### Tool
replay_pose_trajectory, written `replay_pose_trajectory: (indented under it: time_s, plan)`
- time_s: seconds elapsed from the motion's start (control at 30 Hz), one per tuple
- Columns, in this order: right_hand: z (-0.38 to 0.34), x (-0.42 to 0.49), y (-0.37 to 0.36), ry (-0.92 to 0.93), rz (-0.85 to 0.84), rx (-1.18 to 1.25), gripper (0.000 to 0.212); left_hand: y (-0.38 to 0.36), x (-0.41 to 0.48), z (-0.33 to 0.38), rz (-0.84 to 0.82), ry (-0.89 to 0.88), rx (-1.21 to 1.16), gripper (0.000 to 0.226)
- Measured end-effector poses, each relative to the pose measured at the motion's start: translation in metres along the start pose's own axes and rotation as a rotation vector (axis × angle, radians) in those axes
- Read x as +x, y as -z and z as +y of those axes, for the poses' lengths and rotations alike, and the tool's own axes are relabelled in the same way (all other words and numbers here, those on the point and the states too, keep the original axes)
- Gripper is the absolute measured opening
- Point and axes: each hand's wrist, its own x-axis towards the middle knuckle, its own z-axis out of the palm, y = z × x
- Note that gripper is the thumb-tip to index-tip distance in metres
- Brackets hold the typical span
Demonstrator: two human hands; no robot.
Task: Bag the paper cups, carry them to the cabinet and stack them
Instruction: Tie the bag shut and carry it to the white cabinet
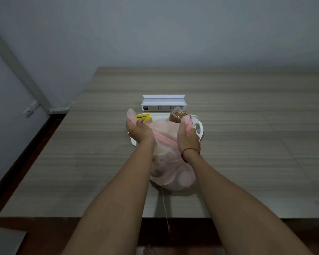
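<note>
A thin pink plastic bag (168,162) lies bulging on the wooden table (81,153), rounded shapes showing dimly through it; I cannot tell whether they are the paper cups. My left hand (138,129) grips the bag's left handle, which sticks up past the fingers. My right hand (187,137), with a red thread at the wrist, grips the right handle. The two handles are pulled apart over the bag's mouth.
Behind the bag sits a white tray (200,132) with a yellow packet (143,117) and a glass teapot (179,115) of brown liquid. A white power strip box (163,103) stands further back. A thin string (165,208) hangs over the table's near edge.
</note>
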Motion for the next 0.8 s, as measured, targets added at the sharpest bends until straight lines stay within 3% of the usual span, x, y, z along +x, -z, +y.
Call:
replay_pose_trajectory:
  time_s: [0.07, 0.2, 0.27, 0.37, 0.5, 0.6, 0.7, 0.8]
  plan:
    - [0.000, 0.001, 0.000, 0.008, 0.003, -0.067, 0.057, 0.000, -0.001, 0.005, -0.059, -0.066, 0.069, 0.053]
    - [-0.002, 0.003, 0.001, 0.175, -0.041, -0.056, 0.035, 0.021, -0.008, -0.001, -0.190, -0.349, 0.765, 0.028]
    - [-0.003, 0.007, 0.001, 0.270, -0.112, 0.041, 0.024, 0.032, -0.014, -0.008, -0.268, -0.429, 0.974, 0.035]
    - [-0.004, 0.007, 0.001, 0.383, -0.157, 0.035, 0.034, 0.035, -0.021, -0.017, -0.334, -0.400, 1.082, 0.044]
    - [-0.005, 0.002, 0.001, 0.386, -0.198, 0.093, 0.044, 0.028, -0.019, -0.021, -0.344, -0.338, 1.120, 0.045]
    - [-0.001, 0.003, -0.001, 0.319, -0.261, 0.165, 0.034, 0.031, -0.016, -0.022, -0.389, -0.310, 1.108, 0.041]
    - [0.013, 0.008, -0.007, 0.336, -0.337, 0.053, 0.025, 0.032, -0.011, -0.026, -0.485, -0.109, 0.801, 0.040]
    - [0.011, 0.006, -0.006, 0.310, -0.383, -0.090, 0.035, 0.028, -0.013, -0.025, -0.550, 0.162, 0.344, 0.046]
